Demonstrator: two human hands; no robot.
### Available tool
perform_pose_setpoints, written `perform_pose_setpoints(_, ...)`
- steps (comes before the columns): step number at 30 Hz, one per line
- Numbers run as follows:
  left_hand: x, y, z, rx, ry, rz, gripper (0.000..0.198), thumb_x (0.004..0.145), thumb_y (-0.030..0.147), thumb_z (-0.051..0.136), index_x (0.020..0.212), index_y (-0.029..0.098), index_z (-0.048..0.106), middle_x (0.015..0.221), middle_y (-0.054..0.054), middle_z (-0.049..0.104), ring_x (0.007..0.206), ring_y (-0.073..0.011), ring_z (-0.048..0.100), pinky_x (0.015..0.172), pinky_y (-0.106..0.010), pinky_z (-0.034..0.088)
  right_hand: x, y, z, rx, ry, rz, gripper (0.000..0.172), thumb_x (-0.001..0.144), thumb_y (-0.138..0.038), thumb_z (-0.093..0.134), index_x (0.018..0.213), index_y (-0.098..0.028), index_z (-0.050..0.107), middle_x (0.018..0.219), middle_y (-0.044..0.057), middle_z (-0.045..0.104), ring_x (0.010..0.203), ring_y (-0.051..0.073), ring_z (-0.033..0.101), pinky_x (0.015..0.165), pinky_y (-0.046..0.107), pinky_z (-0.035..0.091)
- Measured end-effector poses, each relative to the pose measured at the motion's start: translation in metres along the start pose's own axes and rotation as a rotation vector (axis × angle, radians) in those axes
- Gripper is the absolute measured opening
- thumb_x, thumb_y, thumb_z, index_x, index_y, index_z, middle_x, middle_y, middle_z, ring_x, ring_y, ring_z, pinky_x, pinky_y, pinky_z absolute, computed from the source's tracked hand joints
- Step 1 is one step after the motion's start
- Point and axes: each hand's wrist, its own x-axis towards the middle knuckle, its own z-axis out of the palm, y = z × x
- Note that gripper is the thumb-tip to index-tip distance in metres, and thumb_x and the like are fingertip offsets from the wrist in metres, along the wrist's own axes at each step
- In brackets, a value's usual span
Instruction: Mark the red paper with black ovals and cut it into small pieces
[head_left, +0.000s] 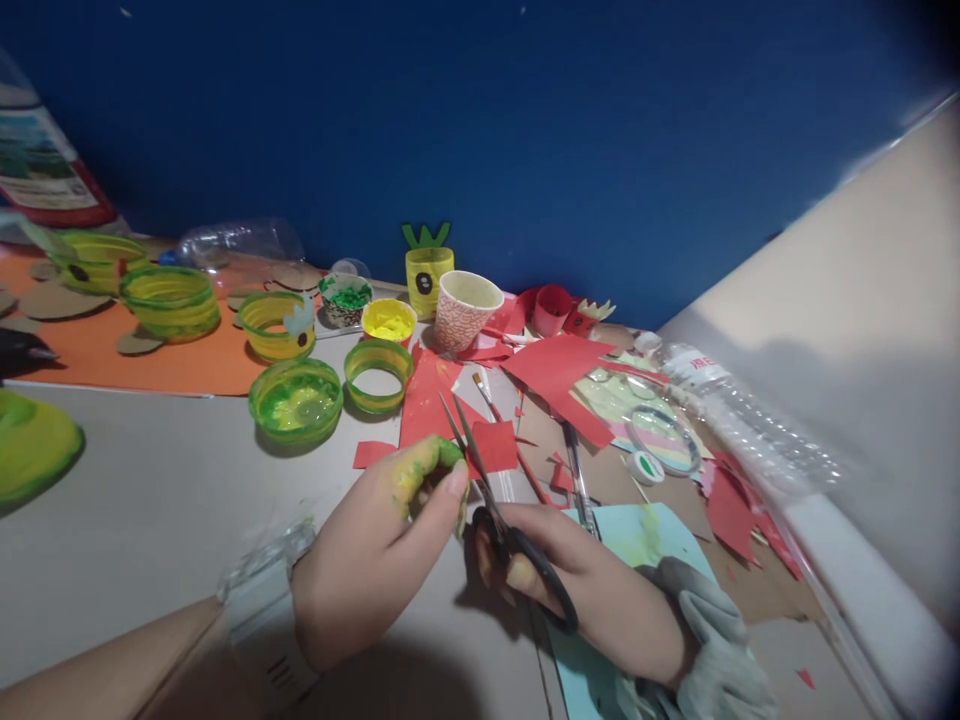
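The right hand [570, 550] is grasping the metal scissors with black plastic handles [484, 485]; its fingers are gripping the handle loops. The blades are standing slightly apart and are pointing forward, presumably to direct the tips away from the wrists. The scissors are occupying the space above the grey counter [187, 470], just beside the fingertips of the left hand [375, 560]. The left hand, bearing green and yellow smears, is resting with thumb and forefinger together; whether it is pinching a small piece cannot be told.

A square red paper piece [493, 448] is showing behind the blades; contact with them is not determinable. A large red paper sheet [559, 372] is lying beyond, probably for easy reach.

A green-and-yellow shallow bowl [296, 437] and a green-and-yellow open ring [379, 403] are sitting just beside each other, openings upward, presumably to expose their painted walls. An orange flat sheet [187, 370] is underlying further painted items, apparently serving as a protective base.
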Motion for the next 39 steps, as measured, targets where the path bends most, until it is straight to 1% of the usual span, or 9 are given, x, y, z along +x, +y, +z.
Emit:
perform_pose_setpoints(5, -0.0015, 0.0007, -0.0008, -0.001, 0.037, -0.006, 0.025, 0.101, 0.031, 0.038, 0.090, 0.016, 0.055, 0.081, 0.001, 0.058, 0.074, -0.0115, 0.053, 0.063, -0.023, 0.040, -0.0001, -0.0018, 0.0004, -0.001, 0.000, 0.018, 0.056, 0.080, -0.071, 0.053, 0.074, -0.016, 0.048, 0.069, -0.002, 0.042, 0.065, 0.013, 0.035, 0.058, 0.026, 0.031)
perform_pose_setpoints(11, 0.0000, -0.0005, 0.0006, 0.038, 0.057, -0.026, 0.024, 0.100, 0.030, 0.039, 0.091, 0.016, 0.056, 0.086, 0.000, 0.061, 0.078, -0.0126, 0.056, 0.060, -0.024, 0.039, -0.0003, -0.0035, 0.0024, -0.025, 0.021, 0.043, 0.058, 0.078, -0.074, 0.053, 0.076, -0.016, 0.049, 0.071, -0.002, 0.044, 0.066, 0.013, 0.037, 0.059, 0.026, 0.033)
perform_pose_setpoints(14, 0.0006, -0.0007, 0.0004, 0.037, 0.053, -0.020, 0.025, 0.100, 0.031, 0.039, 0.087, 0.016, 0.055, 0.080, 0.001, 0.059, 0.071, -0.0115, 0.054, 0.059, -0.023, 0.040, -0.0005, -0.0054, 0.0022, -0.023, 0.036, 0.042, 0.059, 0.077, -0.074, 0.052, 0.075, -0.016, 0.048, 0.071, -0.001, 0.044, 0.067, 0.014, 0.037, 0.059, 0.026, 0.033)
perform_pose_setpoints(16, 0.0011, -0.0007, 0.0002, 0.039, 0.048, -0.011, 0.025, 0.100, 0.030, 0.039, 0.085, 0.016, 0.054, 0.078, 0.001, 0.059, 0.069, -0.0110, 0.054, 0.059, -0.022, 0.040, -0.0006, -0.0069, 0.0018, -0.039, 0.039, 0.043, 0.060, 0.076, -0.076, 0.052, 0.074, -0.016, 0.049, 0.072, -0.001, 0.044, 0.068, 0.014, 0.038, 0.060, 0.026, 0.033)
perform_pose_setpoints(20, 0.0017, -0.0005, 0.0005, 0.023, 0.044, -0.004, 0.024, 0.100, 0.029, 0.039, 0.088, 0.016, 0.055, 0.079, 0.001, 0.059, 0.072, -0.0115, 0.056, 0.059, -0.021, 0.040, -0.0010, -0.0088, 0.0018, -0.039, 0.032, 0.047, 0.060, 0.076, -0.075, 0.052, 0.076, -0.016, 0.050, 0.071, -0.001, 0.044, 0.068, 0.014, 0.038, 0.059, 0.025, 0.034)
perform_pose_setpoints(24, 0.0011, 0.0000, 0.0010, 0.022, 0.048, -0.024, 0.025, 0.100, 0.030, 0.039, 0.087, 0.016, 0.055, 0.078, 0.000, 0.059, 0.069, -0.0117, 0.054, 0.059, -0.022, 0.041, -0.0017, -0.0074, 0.0022, -0.015, 0.032, 0.053, 0.060, 0.076, -0.075, 0.053, 0.076, -0.016, 0.050, 0.070, -0.001, 0.044, 0.066, 0.014, 0.039, 0.059, 0.026, 0.034)
perform_pose_setpoints(28, 0.0010, 0.0002, 0.0008, 0.016, 0.046, -0.021, 0.025, 0.100, 0.030, 0.039, 0.086, 0.016, 0.054, 0.078, 0.000, 0.059, 0.070, -0.0116, 0.054, 0.058, -0.021, 0.040, -0.0018, -0.0041, 0.0022, -0.011, 0.023, 0.038, 0.057, 0.079, -0.072, 0.054, 0.077, -0.015, 0.050, 0.071, -0.001, 0.044, 0.066, 0.013, 0.037, 0.058, 0.025, 0.033)
perform_pose_setpoints(35, 0.0017, -0.0009, 0.0010, 0.016, 0.051, -0.012, 0.026, 0.100, 0.029, 0.040, 0.081, 0.016, 0.051, 0.071, 0.002, 0.054, 0.062, -0.0102, 0.050, 0.056, -0.021, 0.039, 0.0005, -0.0026, 0.0015, -0.002, 0.020, 0.038, 0.055, 0.081, -0.070, 0.054, 0.078, -0.015, 0.050, 0.072, -0.002, 0.043, 0.066, 0.013, 0.036, 0.059, 0.025, 0.032)
perform_pose_setpoints(39, 0.0016, -0.0009, 0.0014, 0.011, 0.047, -0.012, 0.025, 0.100, 0.029, 0.040, 0.082, 0.016, 0.052, 0.073, 0.001, 0.056, 0.065, -0.0108, 0.051, 0.056, -0.021, 0.039, -0.0002, -0.0009, 0.0010, -0.022, 0.023, 0.025, 0.056, 0.081, -0.071, 0.052, 0.079, -0.015, 0.051, 0.071, -0.002, 0.043, 0.066, 0.013, 0.037, 0.059, 0.026, 0.032)
